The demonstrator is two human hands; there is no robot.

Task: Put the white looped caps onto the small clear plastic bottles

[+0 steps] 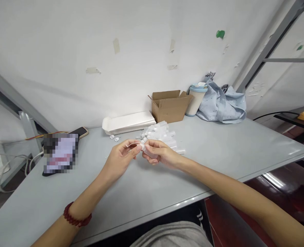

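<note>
Both hands meet over the middle of the grey table (147,195). My left hand (122,156) pinches a thin white strip (133,144), which curves above its fingers. My right hand (161,153) has its fingers closed round a small whitish translucent piece (152,155), its thumb near the tip of my left thumb. The two held parts come close together or touch; the fingers hide the exact contact. Just behind my right hand lies a pile of translucent tubes (162,132) with white ends. Two small white pieces (116,139) rest on the table behind my left hand.
Along the wall stand a flat white box (128,122), an open cardboard box (171,109), a cup with a blue lid (195,99) and a light blue cloth bag (222,104). At the left lie a phone (80,132) and a blurred item (60,152) near cables.
</note>
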